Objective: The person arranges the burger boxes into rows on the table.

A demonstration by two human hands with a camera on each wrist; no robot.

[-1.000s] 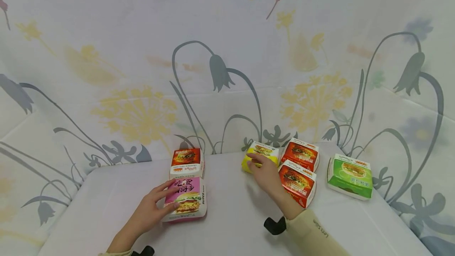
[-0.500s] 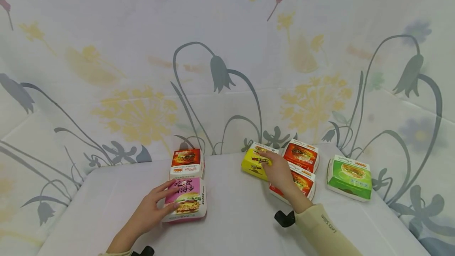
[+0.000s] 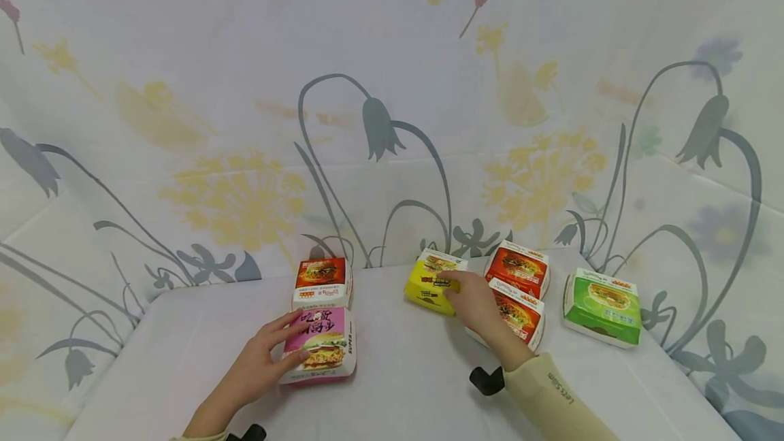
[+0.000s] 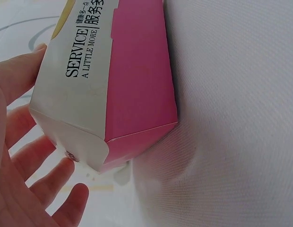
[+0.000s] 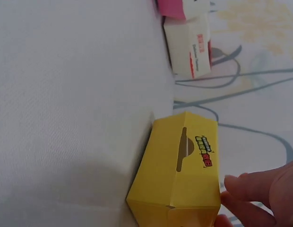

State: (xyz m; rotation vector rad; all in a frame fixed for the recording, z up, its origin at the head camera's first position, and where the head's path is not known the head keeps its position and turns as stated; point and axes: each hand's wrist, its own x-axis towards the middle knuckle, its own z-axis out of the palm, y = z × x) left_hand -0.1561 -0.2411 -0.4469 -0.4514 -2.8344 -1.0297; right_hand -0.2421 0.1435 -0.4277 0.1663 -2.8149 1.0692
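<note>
My left hand (image 3: 260,359) rests its fingers and thumb on the left part of a pink burger box (image 3: 318,342). In the left wrist view, the fingers (image 4: 47,184) spread around the end of this pink and white box (image 4: 142,71). Directly behind it stands a red and white burger box (image 3: 321,282). Farther right, my right hand (image 3: 474,301) has its fingertips at the right edge of a yellow burger box (image 3: 431,284). The right wrist view shows the thumb and fingers (image 5: 253,189) extended beside the yellow box (image 5: 189,156).
Two red burger boxes (image 3: 519,267) lie one before the other, right of the yellow one; my right hand and wrist partly cover the nearer. A green burger box (image 3: 603,308) lies at the far right. Flower-patterned cloth (image 3: 392,87) rises behind the white table (image 3: 392,386).
The yellow box first turned under my right hand, then slid left toward the middle. My right hand shifted from its top to its right edge. My left hand has stayed on the pink box.
</note>
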